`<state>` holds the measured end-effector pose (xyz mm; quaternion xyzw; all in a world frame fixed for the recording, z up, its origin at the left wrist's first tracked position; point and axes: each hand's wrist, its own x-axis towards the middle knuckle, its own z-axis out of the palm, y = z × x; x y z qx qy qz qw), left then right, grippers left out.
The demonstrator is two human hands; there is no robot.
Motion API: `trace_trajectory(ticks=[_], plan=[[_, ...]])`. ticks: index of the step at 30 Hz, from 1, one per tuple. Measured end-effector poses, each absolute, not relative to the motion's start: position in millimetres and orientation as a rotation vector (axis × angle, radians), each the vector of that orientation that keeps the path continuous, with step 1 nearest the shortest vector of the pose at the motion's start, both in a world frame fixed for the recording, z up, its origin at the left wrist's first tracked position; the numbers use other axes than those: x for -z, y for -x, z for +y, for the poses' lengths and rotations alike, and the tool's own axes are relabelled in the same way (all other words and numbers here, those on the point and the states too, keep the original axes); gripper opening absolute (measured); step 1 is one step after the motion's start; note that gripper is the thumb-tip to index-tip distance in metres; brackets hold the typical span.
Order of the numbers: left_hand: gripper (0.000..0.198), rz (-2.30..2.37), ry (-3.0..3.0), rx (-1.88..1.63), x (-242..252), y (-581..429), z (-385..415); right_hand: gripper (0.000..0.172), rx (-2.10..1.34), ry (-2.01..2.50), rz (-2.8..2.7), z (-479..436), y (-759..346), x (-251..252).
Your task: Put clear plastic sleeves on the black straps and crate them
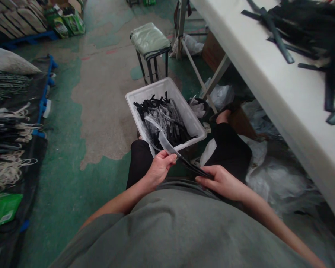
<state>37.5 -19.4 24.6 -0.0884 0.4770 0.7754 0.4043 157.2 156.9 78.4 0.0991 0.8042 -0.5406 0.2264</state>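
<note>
Between my hands stretches a bundle of black strips [192,166] with a clear plastic sleeve [167,144] at its far end. My left hand [162,165] pinches the sleeve between thumb and fingers. Closed around the near end of the black strips is my right hand [219,180], close to my lap. The sleeve's free end curls over a white plastic bin [194,124] standing just beyond my knees. Inside the bin lie many black strips [171,130], several in clear sleeves. What the strips are exactly, I cannot tell.
A white table [257,83] on my right bears a heap of black strips [296,33]. A padded stool [150,39] stands behind the bin. On the left, a blue pallet [46,91] carries corded bundles [5,167]. Plastic bags [279,182] lie under the table.
</note>
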Motion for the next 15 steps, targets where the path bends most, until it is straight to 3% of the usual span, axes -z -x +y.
trace_trajectory(ticks=[15], plan=[[0.026,1.158,0.209,-1.885,-29.5,-30.4,-12.6,0.033,1.517,-0.453,2.254,155.0,-156.5,-77.7]])
